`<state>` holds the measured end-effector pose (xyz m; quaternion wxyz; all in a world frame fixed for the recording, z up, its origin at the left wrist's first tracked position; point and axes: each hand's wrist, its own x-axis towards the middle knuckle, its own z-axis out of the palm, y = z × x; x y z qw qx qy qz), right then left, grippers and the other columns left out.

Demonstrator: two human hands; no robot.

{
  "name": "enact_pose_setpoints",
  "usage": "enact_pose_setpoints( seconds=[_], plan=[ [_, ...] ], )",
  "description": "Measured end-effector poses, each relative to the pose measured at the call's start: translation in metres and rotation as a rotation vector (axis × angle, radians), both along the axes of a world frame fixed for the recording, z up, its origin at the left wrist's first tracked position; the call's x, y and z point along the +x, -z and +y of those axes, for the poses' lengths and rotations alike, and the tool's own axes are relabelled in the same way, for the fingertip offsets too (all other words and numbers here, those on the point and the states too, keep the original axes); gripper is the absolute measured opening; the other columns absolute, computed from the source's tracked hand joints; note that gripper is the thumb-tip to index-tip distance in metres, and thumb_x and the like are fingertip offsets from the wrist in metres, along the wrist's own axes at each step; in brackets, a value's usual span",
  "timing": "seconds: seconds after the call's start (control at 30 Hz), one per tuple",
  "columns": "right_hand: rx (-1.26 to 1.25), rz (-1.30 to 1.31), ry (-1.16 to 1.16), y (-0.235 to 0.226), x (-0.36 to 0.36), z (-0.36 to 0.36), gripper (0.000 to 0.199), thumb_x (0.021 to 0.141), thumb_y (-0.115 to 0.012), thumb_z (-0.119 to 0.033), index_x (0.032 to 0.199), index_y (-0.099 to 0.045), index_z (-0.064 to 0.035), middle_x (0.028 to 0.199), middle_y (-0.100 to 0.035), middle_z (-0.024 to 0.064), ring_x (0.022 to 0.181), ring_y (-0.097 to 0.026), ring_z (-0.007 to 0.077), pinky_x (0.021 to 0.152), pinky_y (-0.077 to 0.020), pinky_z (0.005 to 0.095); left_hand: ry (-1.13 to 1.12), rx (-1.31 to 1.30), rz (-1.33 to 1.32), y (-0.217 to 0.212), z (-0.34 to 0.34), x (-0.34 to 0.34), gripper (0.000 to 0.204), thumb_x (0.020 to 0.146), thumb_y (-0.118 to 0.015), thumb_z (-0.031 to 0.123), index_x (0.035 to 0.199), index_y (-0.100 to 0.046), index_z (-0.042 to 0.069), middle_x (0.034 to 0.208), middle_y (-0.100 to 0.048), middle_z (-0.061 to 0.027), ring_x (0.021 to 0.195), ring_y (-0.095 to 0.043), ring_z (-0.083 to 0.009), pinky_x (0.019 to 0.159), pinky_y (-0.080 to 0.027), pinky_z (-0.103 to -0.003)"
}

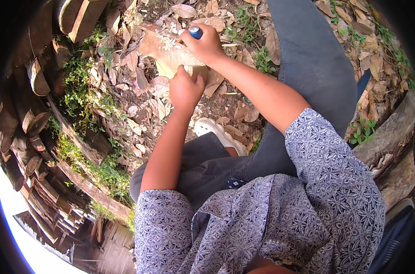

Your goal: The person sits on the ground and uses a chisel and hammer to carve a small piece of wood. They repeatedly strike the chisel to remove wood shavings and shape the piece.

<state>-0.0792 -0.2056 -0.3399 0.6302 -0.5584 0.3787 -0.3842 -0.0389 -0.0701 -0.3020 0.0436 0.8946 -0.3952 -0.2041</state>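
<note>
My right hand point(206, 45) is closed around a blue handle point(195, 32), whose rounded end points up; the rest of this tool is hidden by the hand and I cannot tell its kind. Just nearer to me, my left hand point(186, 91) grips the near end of a pale piece of wood point(168, 57). That wood lies low over the leaf-strewn ground, tapering unevenly. Light wood shavings point(170, 42) are scattered on its far part, left of my right hand.
Stacked timber point(36, 123) lines the left side, with green weeds point(77, 91) along it. Dry leaves point(139, 75) cover the ground. My legs in dark trousers point(315, 55) and a white clog point(216, 132) lie below my arms. A weathered log point(385, 132) is at right.
</note>
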Motion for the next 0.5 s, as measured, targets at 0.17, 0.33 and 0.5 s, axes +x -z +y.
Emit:
enact_pose_setpoints(
  seconds=[0.17, 0.33, 0.5],
  plan=[
    [-0.017, -0.08, 0.002, -0.027, -0.007, -0.017, 0.035, 0.085, -0.071, -0.027, 0.063, -0.055, -0.0042, 0.052, -0.052, 0.0025, 0.051, -0.05, 0.0139, 0.052, -0.0401, 0.0357, -0.011, -0.055, -0.023, 0.005, 0.007, -0.001, 0.05, 0.082, -0.076, 0.028, 0.11, -0.06, -0.01, 0.087, -0.07, -0.0304, 0.082, -0.071, -0.0458, 0.074, -0.057, -0.051],
    [-0.155, -0.251, 0.166, -0.071, 0.006, -0.03, 0.034, 0.087, -0.069, -0.02, 0.059, -0.054, -0.0069, 0.053, -0.049, -0.0047, 0.054, -0.045, 0.006, 0.051, -0.0376, 0.0306, -0.004, -0.02, -0.018, 0.003, 0.002, -0.002, 0.045, 0.083, -0.074, 0.027, 0.109, -0.06, -0.007, 0.087, -0.072, -0.0273, 0.08, -0.072, -0.0439, 0.072, -0.059, -0.05],
    [0.056, 0.028, 0.018, -0.006, -0.005, -0.005, 0.027, 0.087, -0.071, -0.022, 0.068, -0.061, -0.0057, 0.058, -0.055, -0.0024, 0.058, -0.05, 0.0071, 0.055, -0.0404, 0.0307, 0.006, -0.011, -0.065, 0.001, 0.0, -0.008, 0.043, 0.083, -0.074, 0.027, 0.106, -0.059, -0.007, 0.086, -0.071, -0.027, 0.079, -0.072, -0.044, 0.071, -0.058, -0.051]
  ],
)
